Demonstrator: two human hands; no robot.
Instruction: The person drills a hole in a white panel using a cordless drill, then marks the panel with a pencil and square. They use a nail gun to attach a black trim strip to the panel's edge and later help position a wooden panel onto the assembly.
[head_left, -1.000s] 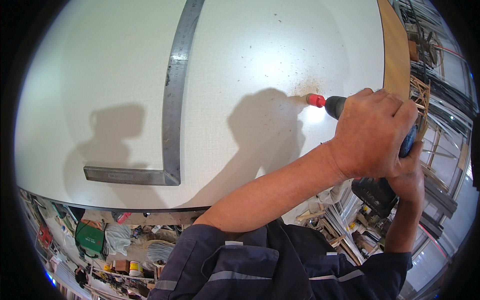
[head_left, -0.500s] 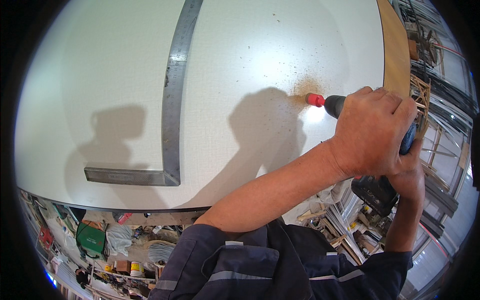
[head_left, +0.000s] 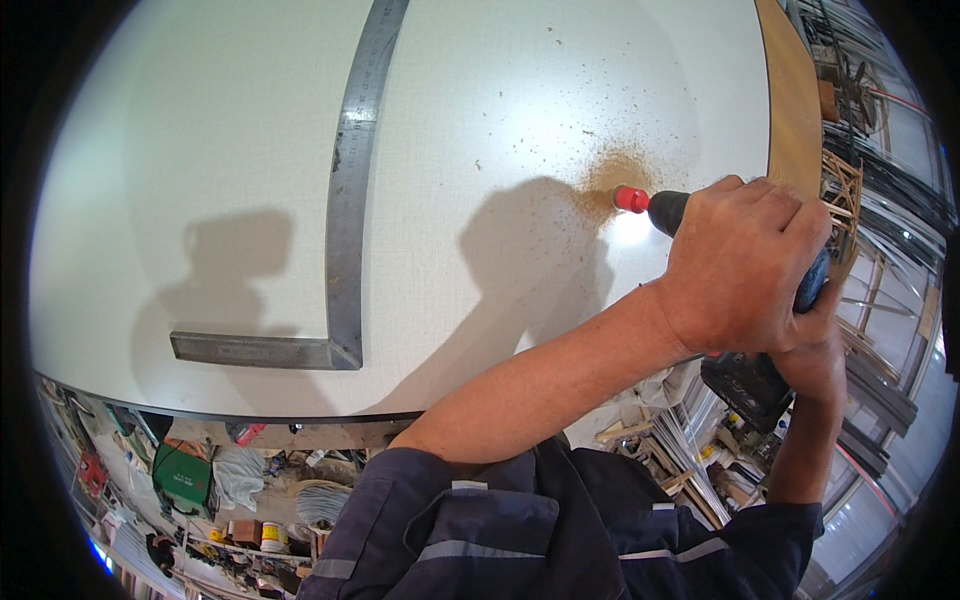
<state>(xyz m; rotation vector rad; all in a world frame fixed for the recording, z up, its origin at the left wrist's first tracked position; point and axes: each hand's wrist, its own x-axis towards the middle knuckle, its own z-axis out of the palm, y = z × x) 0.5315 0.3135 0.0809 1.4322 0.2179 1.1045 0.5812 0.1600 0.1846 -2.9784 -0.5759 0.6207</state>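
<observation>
A cordless drill [head_left: 668,212] is held over the white board [head_left: 480,330], tilted, its black chuck showing ahead of my hands. The red hole-saw bit [head_left: 629,199] in the chuck presses against the board's surface, ringed by brown sawdust [head_left: 618,168]. My left hand [head_left: 748,262] is closed over the top of the drill body. Lower down, my right hand [head_left: 815,350] wraps the handle above the black battery; its fingers are partly hidden. A metal try square [head_left: 346,220] lies on the board to the left, apart from both hands.
Under the board's near edge are a green case [head_left: 183,476], a white-and-yellow tub [head_left: 273,537] and mixed clutter. Metal profiles [head_left: 880,400] and wood offcuts are piled on the right. A tan strip [head_left: 795,90] borders the board's right side.
The brown sawdust around the bit has grown thicker and more crumbs are scattered on the board. Both hands and the drill stay almost in place.
</observation>
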